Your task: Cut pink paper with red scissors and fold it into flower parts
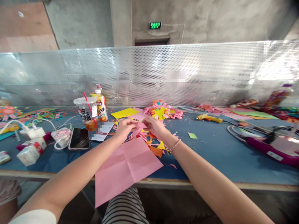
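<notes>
Both hands, left hand (126,126) and right hand (154,126), pinch a small pink paper piece (140,125). Its long axis runs left-right above the blue surface (210,149), before a perforated metal screen (210,71).

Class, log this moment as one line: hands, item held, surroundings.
left hand + right hand: pinching small pink paper piece | below: creased pink sheet, paper scraps | left: phone, cup
</notes>
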`<state>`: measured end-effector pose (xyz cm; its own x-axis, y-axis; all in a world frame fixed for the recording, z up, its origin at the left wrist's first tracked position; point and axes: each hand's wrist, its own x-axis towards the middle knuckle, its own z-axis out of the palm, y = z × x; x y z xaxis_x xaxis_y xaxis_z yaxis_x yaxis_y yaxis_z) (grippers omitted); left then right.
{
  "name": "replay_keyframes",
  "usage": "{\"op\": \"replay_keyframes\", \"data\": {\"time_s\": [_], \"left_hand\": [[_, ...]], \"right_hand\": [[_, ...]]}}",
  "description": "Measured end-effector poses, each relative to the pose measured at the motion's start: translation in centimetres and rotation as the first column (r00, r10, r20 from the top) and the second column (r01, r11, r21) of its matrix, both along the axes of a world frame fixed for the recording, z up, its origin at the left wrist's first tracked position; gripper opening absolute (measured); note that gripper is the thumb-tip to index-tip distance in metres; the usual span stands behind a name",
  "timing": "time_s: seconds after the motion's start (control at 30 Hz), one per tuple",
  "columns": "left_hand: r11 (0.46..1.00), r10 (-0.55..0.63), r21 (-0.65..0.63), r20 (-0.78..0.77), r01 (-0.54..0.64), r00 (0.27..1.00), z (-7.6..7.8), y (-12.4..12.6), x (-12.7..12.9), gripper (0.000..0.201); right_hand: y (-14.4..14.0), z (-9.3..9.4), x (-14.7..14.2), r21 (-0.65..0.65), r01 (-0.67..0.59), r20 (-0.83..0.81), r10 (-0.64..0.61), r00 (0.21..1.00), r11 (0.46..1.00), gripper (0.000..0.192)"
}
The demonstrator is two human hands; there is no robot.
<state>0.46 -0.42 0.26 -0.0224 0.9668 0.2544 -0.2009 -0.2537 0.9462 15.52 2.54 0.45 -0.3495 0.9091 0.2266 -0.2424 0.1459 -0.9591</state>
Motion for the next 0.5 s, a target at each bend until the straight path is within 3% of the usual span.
{"op": "replay_keyframes", "data": {"time_s": [0.23, 0.5], "left_hand": [[0.981, 0.092, 0.19, -0.258, -0.043, 0.962, -0.25, -0.03, -0.21, 0.015], [0.999, 0.002, 0.037, -0.092, 0.001, 0.996, 0.13, -0.16, 0.02, 0.018]], "right_hand": [[-0.22, -0.37, -0.43, 0.037, -0.075, 0.197, 0.066, 0.978, 0.996, 0.028], [-0.58, 0.0, -0.28, 0.064, -0.124, 0.243, 0.105, 0.964, 0.99, 0.027]]}}
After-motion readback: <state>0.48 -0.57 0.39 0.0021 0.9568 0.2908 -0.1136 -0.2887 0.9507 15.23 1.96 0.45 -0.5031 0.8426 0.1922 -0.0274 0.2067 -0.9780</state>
